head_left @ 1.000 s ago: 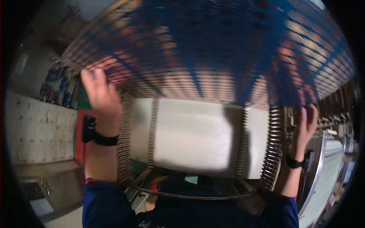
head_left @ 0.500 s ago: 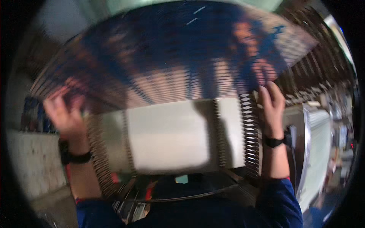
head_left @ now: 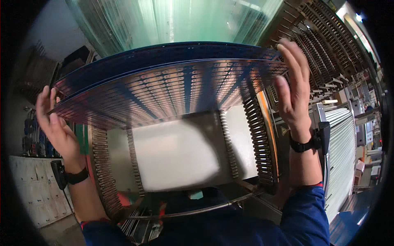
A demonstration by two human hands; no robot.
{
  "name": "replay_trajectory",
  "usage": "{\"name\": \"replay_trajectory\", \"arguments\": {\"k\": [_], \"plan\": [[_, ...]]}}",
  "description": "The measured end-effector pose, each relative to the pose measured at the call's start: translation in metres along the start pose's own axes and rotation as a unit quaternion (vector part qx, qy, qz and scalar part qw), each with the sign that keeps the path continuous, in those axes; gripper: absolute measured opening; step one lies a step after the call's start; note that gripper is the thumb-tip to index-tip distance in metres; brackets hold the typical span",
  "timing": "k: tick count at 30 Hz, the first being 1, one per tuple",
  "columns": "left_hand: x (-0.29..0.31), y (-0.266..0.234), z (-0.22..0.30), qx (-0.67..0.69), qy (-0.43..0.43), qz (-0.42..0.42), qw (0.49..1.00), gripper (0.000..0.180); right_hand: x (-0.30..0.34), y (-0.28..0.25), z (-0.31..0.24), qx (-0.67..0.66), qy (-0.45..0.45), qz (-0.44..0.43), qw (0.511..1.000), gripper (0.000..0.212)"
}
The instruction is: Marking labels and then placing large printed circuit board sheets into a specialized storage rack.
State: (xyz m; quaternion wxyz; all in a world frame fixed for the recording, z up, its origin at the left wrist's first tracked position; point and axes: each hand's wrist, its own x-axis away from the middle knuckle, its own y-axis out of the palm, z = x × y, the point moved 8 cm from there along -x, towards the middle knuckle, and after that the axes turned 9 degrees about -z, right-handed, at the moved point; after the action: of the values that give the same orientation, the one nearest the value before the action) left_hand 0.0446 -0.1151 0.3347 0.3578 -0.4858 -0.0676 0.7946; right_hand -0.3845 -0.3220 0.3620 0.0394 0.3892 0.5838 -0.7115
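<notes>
Two large, thin circuit board panels, dark blue with rows of coppery pads, stand tilted one behind the other, a narrow gap between their upper edges. My left hand holds them at the left edge, its thumb on the near side and its fingers round the end. At the right edge is my right hand, with the panel corner between its raised fingers and its thumb. Below the panels lies a rack with rows of coil-like slot teeth on both sides and a pale bottom.
Greenish translucent sheeting hangs beyond the panels. More toothed racks stand at the far right, near a pale ribbed panel. White cabinets are at the left. A curved bar crosses in front of my body.
The panels have tipped so their upper edges show, and a second one is now visible behind the first. My right hand is higher; the left has shifted slightly outward. The blur has cleared.
</notes>
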Motion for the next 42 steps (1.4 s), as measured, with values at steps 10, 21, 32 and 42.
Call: {"name": "replay_trajectory", "arguments": {"k": [10,21,32,42], "plan": [[0.007,-0.014,0.009,-0.243,-0.015,-0.157,0.957,0.048,0.004,0.029,-0.026,0.013,0.025,-0.18,0.983,0.058],[-0.021,0.022,-0.001,-0.217,-0.042,-0.292,0.931,0.053,-0.002,0.041,0.022,-0.22,0.136,-0.121,0.958,0.046],[0.081,0.025,-0.104,0.022,-0.373,-0.186,0.909,0.071,0.163,0.119,0.095,-0.523,0.467,-0.143,0.698,0.056],[0.053,-0.02,-0.029,-0.138,-0.189,-0.093,0.968,0.081,0.109,0.058,0.03,-0.646,0.353,-0.028,0.676,0.063]]}}
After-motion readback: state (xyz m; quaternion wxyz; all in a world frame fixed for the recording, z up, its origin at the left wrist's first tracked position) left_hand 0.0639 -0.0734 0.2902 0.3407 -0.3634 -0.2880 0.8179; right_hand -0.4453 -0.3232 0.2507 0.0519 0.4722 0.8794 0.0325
